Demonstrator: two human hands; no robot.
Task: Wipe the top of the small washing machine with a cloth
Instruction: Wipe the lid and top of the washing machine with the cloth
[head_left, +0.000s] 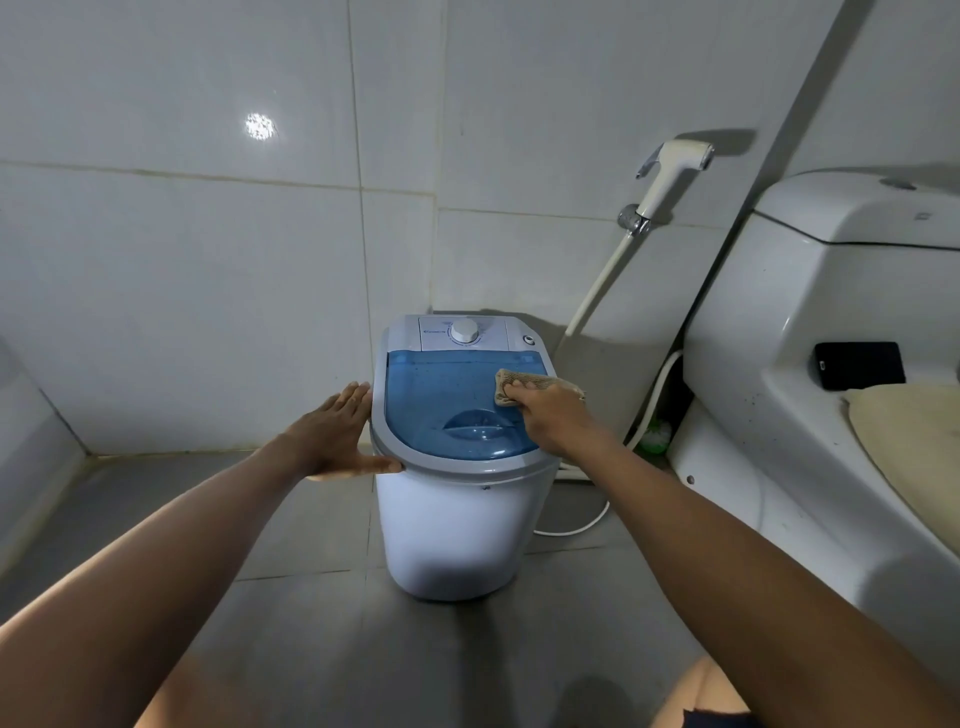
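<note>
A small white washing machine (457, 530) stands on the floor in the corner, with a translucent blue lid (441, 400) and a white dial (464, 331) on its back panel. My right hand (556, 415) is closed on a beige cloth (519, 383) and presses it onto the right side of the blue lid. My left hand (337, 434) lies flat and open against the machine's left rim, fingers pointing away from me, thumb along the front edge.
A white toilet (810, 395) with a cistern stands close on the right; a black phone (860, 365) lies on it. A bidet sprayer (670, 174) and its hose hang on the tiled wall behind. A white cord (576, 527) trails on the grey floor.
</note>
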